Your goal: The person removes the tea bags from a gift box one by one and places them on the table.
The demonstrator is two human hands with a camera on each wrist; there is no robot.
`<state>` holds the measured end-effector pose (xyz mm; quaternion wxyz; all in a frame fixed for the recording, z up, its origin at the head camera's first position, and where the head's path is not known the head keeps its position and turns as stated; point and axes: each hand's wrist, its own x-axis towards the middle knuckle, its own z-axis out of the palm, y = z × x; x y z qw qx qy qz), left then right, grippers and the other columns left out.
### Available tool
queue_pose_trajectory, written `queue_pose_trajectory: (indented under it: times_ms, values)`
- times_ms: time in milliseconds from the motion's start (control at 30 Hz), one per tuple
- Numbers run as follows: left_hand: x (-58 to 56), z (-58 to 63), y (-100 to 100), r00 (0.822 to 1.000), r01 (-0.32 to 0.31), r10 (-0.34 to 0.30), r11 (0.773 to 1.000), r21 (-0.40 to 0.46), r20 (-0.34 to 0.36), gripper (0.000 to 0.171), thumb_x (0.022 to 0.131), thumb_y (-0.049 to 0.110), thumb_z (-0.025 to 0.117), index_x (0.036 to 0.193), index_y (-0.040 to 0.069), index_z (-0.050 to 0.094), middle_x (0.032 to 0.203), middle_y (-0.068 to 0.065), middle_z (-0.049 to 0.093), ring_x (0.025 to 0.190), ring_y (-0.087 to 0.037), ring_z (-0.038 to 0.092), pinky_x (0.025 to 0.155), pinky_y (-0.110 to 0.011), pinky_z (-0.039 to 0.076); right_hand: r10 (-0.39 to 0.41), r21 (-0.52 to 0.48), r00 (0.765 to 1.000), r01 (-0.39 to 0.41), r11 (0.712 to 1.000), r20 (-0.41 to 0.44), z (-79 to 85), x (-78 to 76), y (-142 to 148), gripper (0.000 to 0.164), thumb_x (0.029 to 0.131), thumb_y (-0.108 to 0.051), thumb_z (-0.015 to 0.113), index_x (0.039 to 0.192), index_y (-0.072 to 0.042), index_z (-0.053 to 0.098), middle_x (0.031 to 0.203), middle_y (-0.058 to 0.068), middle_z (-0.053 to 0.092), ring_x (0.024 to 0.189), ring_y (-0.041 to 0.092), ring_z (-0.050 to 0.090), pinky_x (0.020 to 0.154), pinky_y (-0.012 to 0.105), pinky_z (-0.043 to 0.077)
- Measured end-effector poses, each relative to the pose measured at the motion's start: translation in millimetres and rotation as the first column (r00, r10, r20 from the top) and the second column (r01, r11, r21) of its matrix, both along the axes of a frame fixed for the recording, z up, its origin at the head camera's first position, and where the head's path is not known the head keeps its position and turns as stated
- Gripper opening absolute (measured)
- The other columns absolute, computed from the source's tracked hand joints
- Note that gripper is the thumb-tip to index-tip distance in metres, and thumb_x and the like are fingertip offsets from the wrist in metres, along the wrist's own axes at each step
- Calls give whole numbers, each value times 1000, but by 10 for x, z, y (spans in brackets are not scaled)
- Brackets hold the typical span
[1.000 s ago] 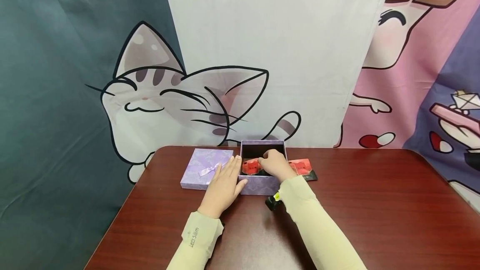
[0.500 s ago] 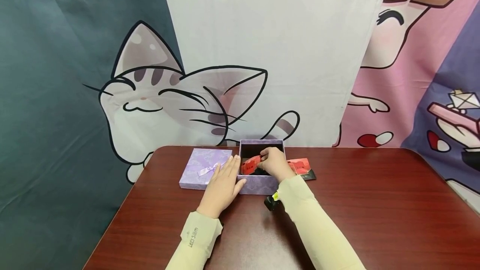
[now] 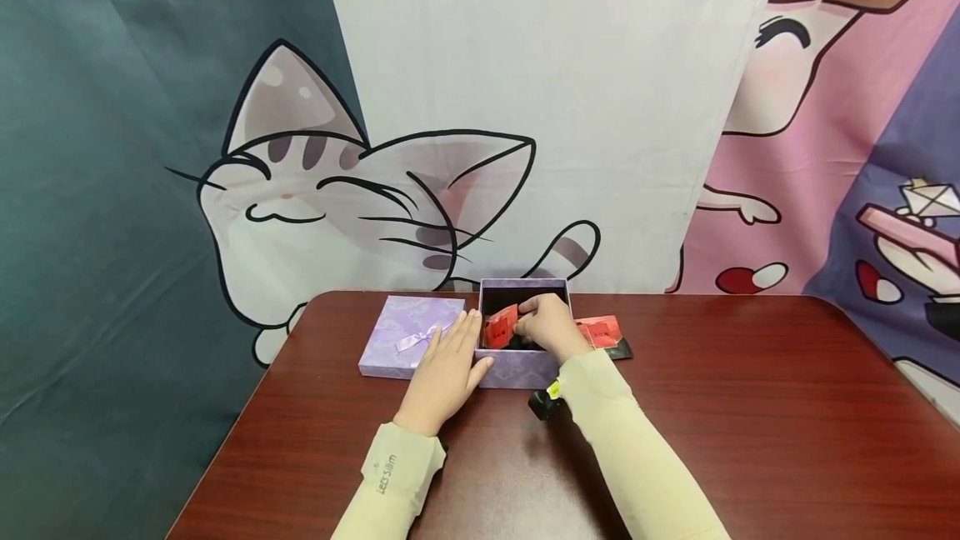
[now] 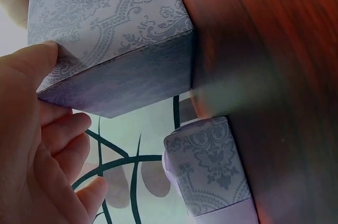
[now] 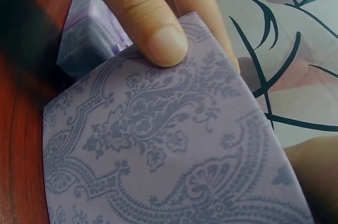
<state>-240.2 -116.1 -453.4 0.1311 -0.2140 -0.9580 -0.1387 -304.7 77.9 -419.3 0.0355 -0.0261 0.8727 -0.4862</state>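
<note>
An uncovered purple patterned box (image 3: 517, 371) with a dark inside stands near the table's far edge. My left hand (image 3: 442, 377) steadies its near left corner, the thumb on the front wall and the straight fingers along the left side; this thumb (image 5: 166, 44) also shows in the right wrist view. Inside the box my right hand (image 3: 551, 327) pinches a small red packet (image 3: 501, 327) with dark print, which stands tilted. Its fingertips are partly hidden. Dark material lies below the packet, too covered to make out. The right wrist view shows mostly the box's outer wall (image 5: 158, 145).
Left of the box lies its purple lid (image 3: 397, 327) with a ribbon bow. A second packet, red and black (image 3: 602, 332), lies right of the box. The brown wooden table (image 3: 750, 407) reaches a cartoon-printed curtain (image 3: 600, 65) behind it.
The red packet in the box has been raised from lying flat to a steeper tilt by my right hand. My left hand stays on the box corner.
</note>
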Motion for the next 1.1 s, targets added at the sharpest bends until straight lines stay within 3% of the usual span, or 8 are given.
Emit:
queue_pose_trajectory:
  times_ms: [467,633,900,1100]
  values:
    - [-2,22,-3,1000,5,-5,1000,16,-4,68,103,40,57,157,4,37,161,-11,37,151,-25,29,121,-55,24,3,-167,1000,-5,986,-8,-9,-21,1,24,89,5,65,111,8,72,84,13,73,63,17,67,65,36,62]
    - [6,7,8,1000,5,-5,1000,18,-4,67,103,40,57,156,4,37,161,-11,38,151,-25,30,121,-55,24,-9,-173,1000,7,985,-13,-14,-7,26,23,92,1,65,113,6,72,88,12,73,66,17,67,68,39,62]
    - [25,-23,13,1000,5,-5,1000,14,2,68,103,40,56,157,3,36,160,-11,38,151,-26,31,120,-55,25,-20,-139,998,11,990,-67,112,120,125,25,91,-1,64,114,3,73,94,13,73,73,19,70,78,48,61]
    - [12,5,9,1000,-1,1,1000,20,4,69,103,40,57,157,4,35,161,-11,37,151,-26,30,120,-55,25,-76,-234,995,59,970,-63,196,190,256,28,91,-2,62,117,2,72,100,14,74,79,16,69,78,41,62]
